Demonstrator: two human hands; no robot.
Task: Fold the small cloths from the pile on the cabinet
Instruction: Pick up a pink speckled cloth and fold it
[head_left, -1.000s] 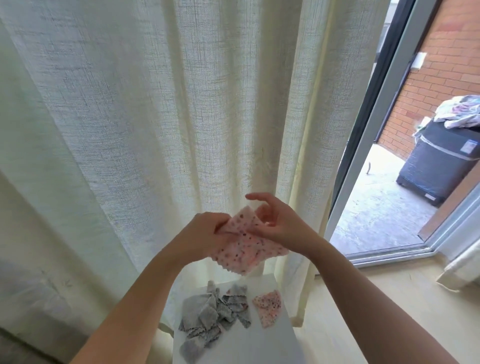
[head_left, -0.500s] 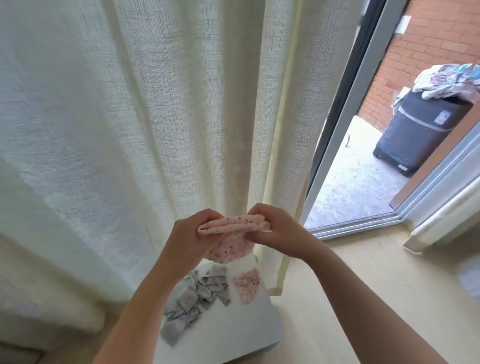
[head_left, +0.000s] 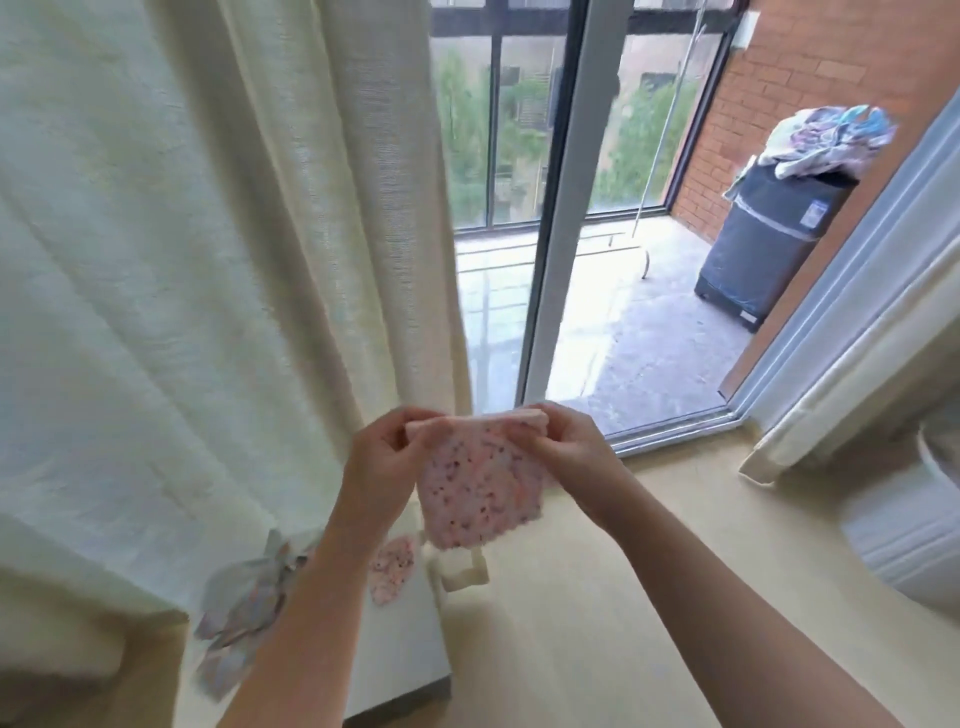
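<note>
A small pink speckled cloth (head_left: 480, 480) hangs folded in the air between both hands. My left hand (head_left: 387, 460) pinches its top left corner and my right hand (head_left: 563, 447) pinches its top right corner. Below, on the white cabinet (head_left: 400, 644), lies a pile of grey cloths (head_left: 241, 618), blurred and partly behind my left forearm. A folded pink speckled cloth (head_left: 392, 569) lies to the right of the pile.
A cream curtain (head_left: 208, 260) hangs at the left, behind the cabinet. An open sliding door (head_left: 566, 208) leads to a balcony with a dark washing machine (head_left: 769, 244) topped with laundry. Pale wooden floor (head_left: 597, 623) stretches right of the cabinet. White furniture (head_left: 924, 525) stands at the right edge.
The view has swung right, so the balcony shows and the cabinet sits lower left. The pink cloth now hangs lower as a folded square, both hands still pinching its top edge.
</note>
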